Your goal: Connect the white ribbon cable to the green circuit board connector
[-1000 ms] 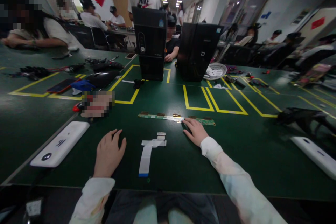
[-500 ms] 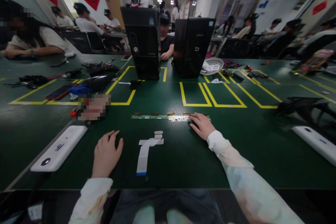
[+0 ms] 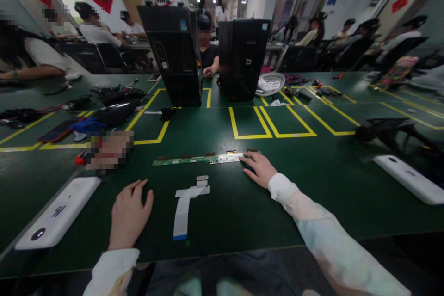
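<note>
A long narrow green circuit board (image 3: 183, 160) lies across the table, its left end slightly nearer to me. My right hand (image 3: 258, 169) rests on its right part, fingers stretched and spread, covering some of that end. Below the board, a white flat ribbon cable (image 3: 181, 215) with a blue tip and a small connector at its far end lies bent on the table. To the left of the cable, my left hand (image 3: 130, 215) lies palm down on the green tabletop (image 3: 236, 222), fingers loosely extended and holding nothing.
White oblong devices lie at left (image 3: 58, 212) and right (image 3: 411, 179). Two black computer towers (image 3: 176, 55) (image 3: 243, 60) stand ahead, a white basket (image 3: 270, 84) beside them. Cables, a blue cloth (image 3: 88, 126) and a black plastic part (image 3: 388, 134) lie around. People sit beyond.
The view has turned a little. The circuit board has slid left relative to the ribbon cable and tilted, its left end nearer me. My right hand sits farther right along it; my left hand stays put.
</note>
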The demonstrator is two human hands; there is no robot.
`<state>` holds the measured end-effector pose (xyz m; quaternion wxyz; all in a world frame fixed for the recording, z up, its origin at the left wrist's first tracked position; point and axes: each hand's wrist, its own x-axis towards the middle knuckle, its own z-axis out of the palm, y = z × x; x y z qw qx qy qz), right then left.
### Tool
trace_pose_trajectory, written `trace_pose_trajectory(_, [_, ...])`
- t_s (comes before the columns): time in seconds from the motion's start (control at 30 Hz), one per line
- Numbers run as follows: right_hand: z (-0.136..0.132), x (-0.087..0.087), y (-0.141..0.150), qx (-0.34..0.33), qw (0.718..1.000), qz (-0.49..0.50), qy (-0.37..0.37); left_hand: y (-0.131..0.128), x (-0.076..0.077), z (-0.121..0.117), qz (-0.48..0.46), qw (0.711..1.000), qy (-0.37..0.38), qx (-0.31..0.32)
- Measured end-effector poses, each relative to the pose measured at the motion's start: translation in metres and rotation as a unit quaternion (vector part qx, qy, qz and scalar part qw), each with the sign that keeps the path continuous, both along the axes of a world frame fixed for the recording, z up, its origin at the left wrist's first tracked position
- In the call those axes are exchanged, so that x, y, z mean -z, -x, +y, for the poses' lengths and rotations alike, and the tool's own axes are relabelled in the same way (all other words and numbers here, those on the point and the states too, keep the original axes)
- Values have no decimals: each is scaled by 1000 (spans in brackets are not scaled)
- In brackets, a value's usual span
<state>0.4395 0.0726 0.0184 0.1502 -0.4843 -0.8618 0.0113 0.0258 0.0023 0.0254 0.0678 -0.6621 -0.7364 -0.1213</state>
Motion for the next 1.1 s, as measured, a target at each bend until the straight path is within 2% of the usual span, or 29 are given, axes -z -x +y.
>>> trace_pose_trajectory(0.2, [-10,-1,19,-11,1000,-8,-4,-2,-1,0,6,1000,-11,5])
trace_pose_trajectory(0.47, [-11,2,19,-18,1000,4,-13,-3,-3,-1,7,1000,-4,4])
trace_pose_trajectory(0.73, [-9,-3,24,-62,998,23,-22,-6,-3,-2,-7,1000,-10,-3])
trace_pose_trajectory(0.9, [-4,-4,30,-98,994,35,-20,-4,3,-2,-20,1000,-3,-7])
trace_pose_trajectory(0.97, [-1,-3,32,-110,993,44,-21,-8,3,-4,-52,998,-5,32])
trace_pose_trajectory(1.1, [4,-4,35,-114,992,51,-12,-34,-12,-12,-126,973,38,191])
